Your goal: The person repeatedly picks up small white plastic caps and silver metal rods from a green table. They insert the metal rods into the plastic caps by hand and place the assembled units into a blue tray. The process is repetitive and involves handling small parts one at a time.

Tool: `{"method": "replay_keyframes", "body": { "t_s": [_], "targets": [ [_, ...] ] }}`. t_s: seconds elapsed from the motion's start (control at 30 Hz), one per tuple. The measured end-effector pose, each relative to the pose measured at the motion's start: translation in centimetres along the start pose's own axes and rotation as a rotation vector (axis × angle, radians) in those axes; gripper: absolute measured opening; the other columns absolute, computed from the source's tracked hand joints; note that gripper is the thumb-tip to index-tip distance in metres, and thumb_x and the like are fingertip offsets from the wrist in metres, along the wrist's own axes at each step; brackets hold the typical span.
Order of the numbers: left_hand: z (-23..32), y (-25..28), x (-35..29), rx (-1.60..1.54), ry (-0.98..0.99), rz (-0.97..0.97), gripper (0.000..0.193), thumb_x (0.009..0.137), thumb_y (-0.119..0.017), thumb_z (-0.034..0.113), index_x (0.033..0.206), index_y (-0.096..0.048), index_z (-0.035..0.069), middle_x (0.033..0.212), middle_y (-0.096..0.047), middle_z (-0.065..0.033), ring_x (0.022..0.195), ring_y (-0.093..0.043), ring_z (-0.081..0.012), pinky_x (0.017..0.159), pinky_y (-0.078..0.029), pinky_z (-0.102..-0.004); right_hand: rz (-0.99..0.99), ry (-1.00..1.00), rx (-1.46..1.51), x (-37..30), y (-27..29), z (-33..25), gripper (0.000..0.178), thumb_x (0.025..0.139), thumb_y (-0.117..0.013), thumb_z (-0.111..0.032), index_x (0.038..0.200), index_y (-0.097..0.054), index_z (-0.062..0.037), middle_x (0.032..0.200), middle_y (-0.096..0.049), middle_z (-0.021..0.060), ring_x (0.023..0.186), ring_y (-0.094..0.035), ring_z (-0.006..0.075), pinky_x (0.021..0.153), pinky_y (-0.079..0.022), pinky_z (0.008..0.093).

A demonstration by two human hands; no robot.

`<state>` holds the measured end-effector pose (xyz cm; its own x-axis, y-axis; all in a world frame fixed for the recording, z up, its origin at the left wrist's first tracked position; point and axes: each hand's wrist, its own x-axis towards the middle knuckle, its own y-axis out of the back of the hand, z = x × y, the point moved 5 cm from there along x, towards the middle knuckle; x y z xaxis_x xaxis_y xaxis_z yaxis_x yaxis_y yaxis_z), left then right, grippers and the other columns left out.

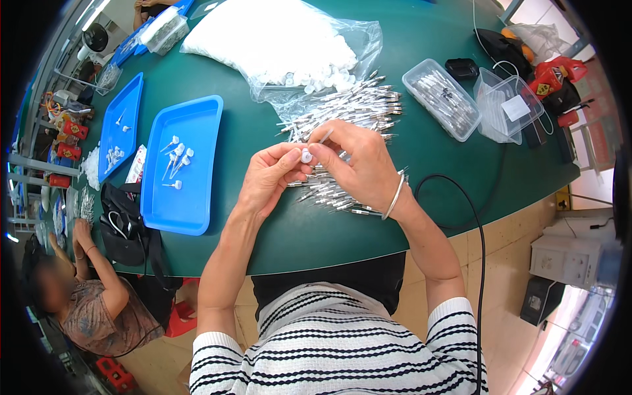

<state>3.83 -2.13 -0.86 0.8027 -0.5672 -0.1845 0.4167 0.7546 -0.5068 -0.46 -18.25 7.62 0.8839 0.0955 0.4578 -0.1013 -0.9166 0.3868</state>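
Observation:
My left hand pinches a small white plastic cap between thumb and fingers. Close beside it, my right hand is closed, its thumb against the cap, and a slim metal rod shows between its fingers. Whether the rod goes into the cap is hidden by the fingers. Under and behind both hands lies a heap of slim silvery metal rods. Farther back, a large clear bag spills white caps. A blue tray to the left holds several capped rods.
Another blue tray stands farther left. A clear box of rods and a clear container are at the right. A black cable loops over the green table's front edge. A black bag and a co-worker are left.

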Motion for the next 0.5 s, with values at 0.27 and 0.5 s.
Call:
{"method": "replay_keyframes", "body": {
  "t_s": [0.27,0.5],
  "targets": [
    [-0.13,0.14,-0.01,-0.077,0.01,0.019,0.022,0.097,-0.064,0.015,0.11,-0.067,-0.003,0.094,-0.071,-0.0087,0.078,-0.07,-0.0122,0.07,-0.06,-0.0221,0.082,0.048,-0.009,-0.6,-0.43,0.18,0.006,0.087,-0.066,-0.006,0.086,-0.062,-0.0015,0.083,-0.066,0.012,0.072,-0.065,0.0292,0.065,-0.051,0.037],
    [-0.2,0.07,-0.05,-0.119,0.015,0.019,0.023,0.096,-0.064,0.016,0.11,-0.067,-0.002,0.094,-0.071,-0.0085,0.08,-0.07,-0.0121,0.071,-0.06,-0.0217,0.112,0.071,-0.001,-0.66,-0.6,0.42,0.007,0.086,-0.068,-0.007,0.086,-0.063,-0.0022,0.082,-0.066,0.0114,0.072,-0.066,0.0279,0.065,-0.052,0.036]
  ]
}}
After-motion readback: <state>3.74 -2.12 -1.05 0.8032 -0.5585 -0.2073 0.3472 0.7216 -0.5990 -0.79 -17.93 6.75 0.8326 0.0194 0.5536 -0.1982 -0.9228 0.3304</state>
